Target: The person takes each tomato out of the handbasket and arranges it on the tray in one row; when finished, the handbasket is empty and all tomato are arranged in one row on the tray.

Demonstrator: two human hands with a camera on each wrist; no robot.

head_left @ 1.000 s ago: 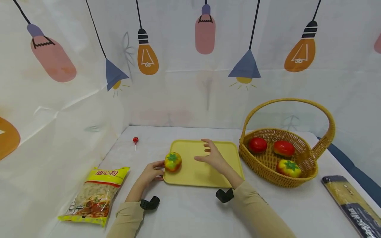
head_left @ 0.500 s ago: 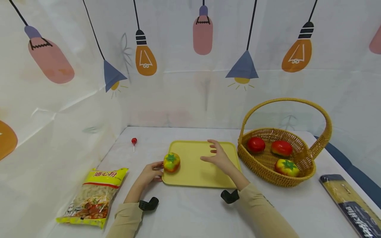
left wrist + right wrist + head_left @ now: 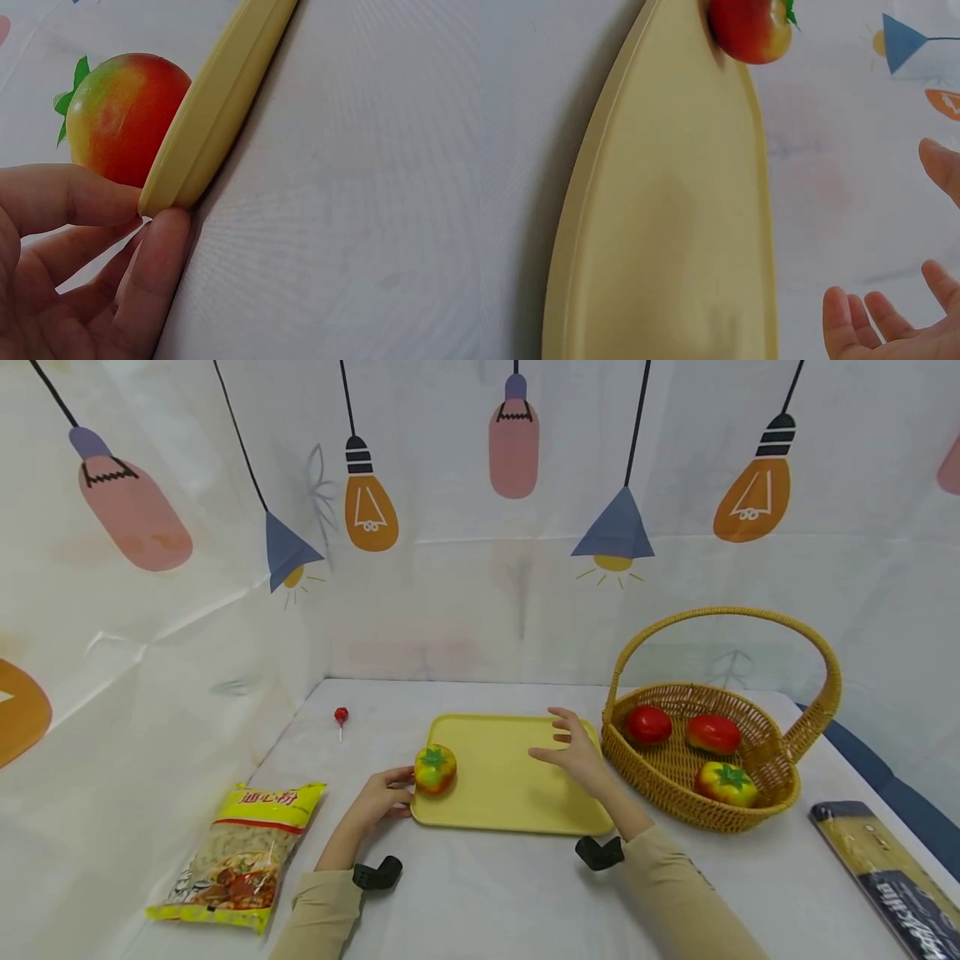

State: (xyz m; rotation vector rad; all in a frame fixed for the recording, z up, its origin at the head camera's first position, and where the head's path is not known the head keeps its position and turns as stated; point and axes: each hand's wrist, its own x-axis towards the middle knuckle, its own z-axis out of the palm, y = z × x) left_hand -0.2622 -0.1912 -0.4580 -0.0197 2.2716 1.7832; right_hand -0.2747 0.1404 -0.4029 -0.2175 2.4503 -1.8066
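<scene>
A yellow tray (image 3: pixel 510 777) lies flat on the white table. At its left end sits a yellow-red toy tomato (image 3: pixel 435 769) with green leaves. My left hand (image 3: pixel 379 797) is at the tray's left edge; in the left wrist view the thumb (image 3: pixel 82 196) and a finger pinch the rim, close beside the tomato (image 3: pixel 127 112). My right hand (image 3: pixel 576 756) hovers over the tray's right part, fingers spread and holding nothing. In the right wrist view its fingertips (image 3: pixel 838 315) are apart from the tray (image 3: pixel 667 225).
A wicker basket (image 3: pixel 660 789) with a tall handle stands right of the tray, holding two red toy fruits and another yellow-red tomato (image 3: pixel 726 784). A pasta bag (image 3: pixel 240 860) lies at left, a lollipop (image 3: pixel 341 716) behind, a flat gold-and-dark package (image 3: pixel 885 877) at right.
My right hand has moved rightward over the tray, toward the basket. The left hand and the tomato have stayed at the tray's left edge.
</scene>
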